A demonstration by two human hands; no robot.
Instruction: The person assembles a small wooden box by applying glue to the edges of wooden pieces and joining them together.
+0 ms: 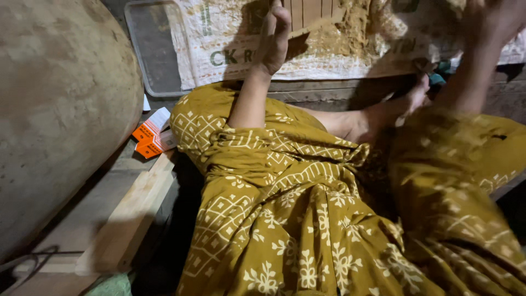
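Dim, warm light falls from above, corners sink into deep shadow, and the raised right hand [496, 22] blurs.

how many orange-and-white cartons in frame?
1. The small orange-and-white carton lies on the floor left of the person's knee, beside the big round vessel. More could be hidden under the yellow patterned cloth or behind the vessel.

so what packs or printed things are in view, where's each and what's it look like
Small box: floor by the left knee, beside the big round vessel; flat, orange and white.
Printed sack: spread along the top, under the left hand; white woven, dark lettering, dusted with brown powder.
No screens or signs.
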